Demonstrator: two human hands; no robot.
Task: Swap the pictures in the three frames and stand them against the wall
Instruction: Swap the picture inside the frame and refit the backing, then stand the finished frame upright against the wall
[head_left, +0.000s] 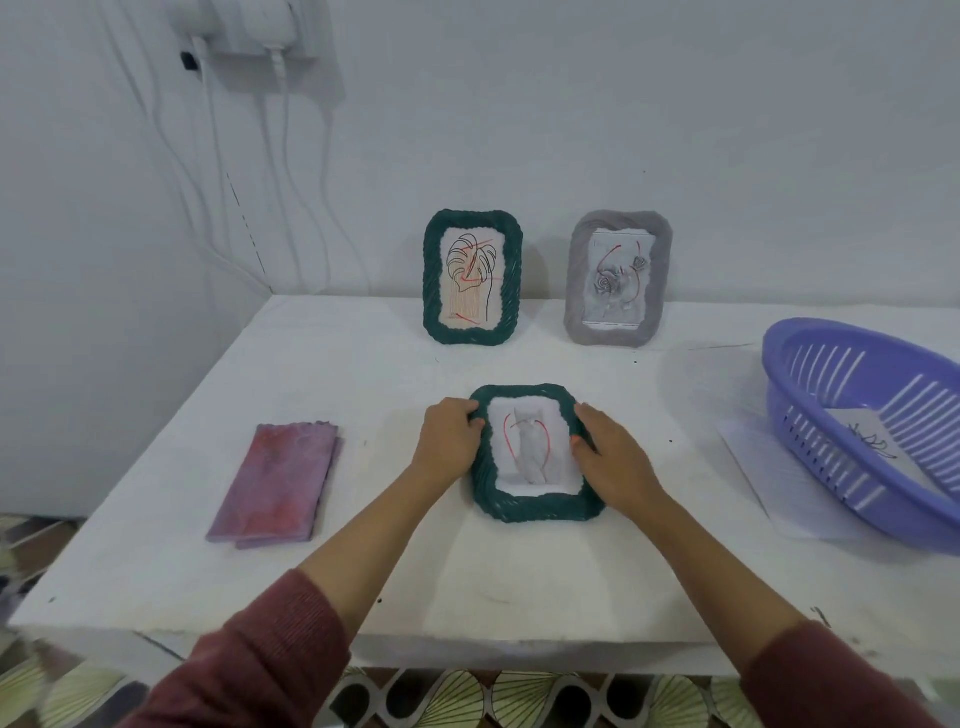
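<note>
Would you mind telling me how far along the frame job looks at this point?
Two frames already stand against the wall: the green frame with the leaf drawing and the grey frame. The third frame lies flat on the table, picture showing, gripped at its sides by the left hand and right hand. What remains is standing it against the wall.

Greens, grey, lilac and purple on a white table (322, 364)

Two dark green frames (474, 278) (535, 506), one grey frame (618, 278); black-and-red line drawings inside; a lilac slotted basket (852, 415); a mottled purple-pink cloth (278, 486); maroon sleeves (249, 670); fan-patterned floor (519, 699).
</note>
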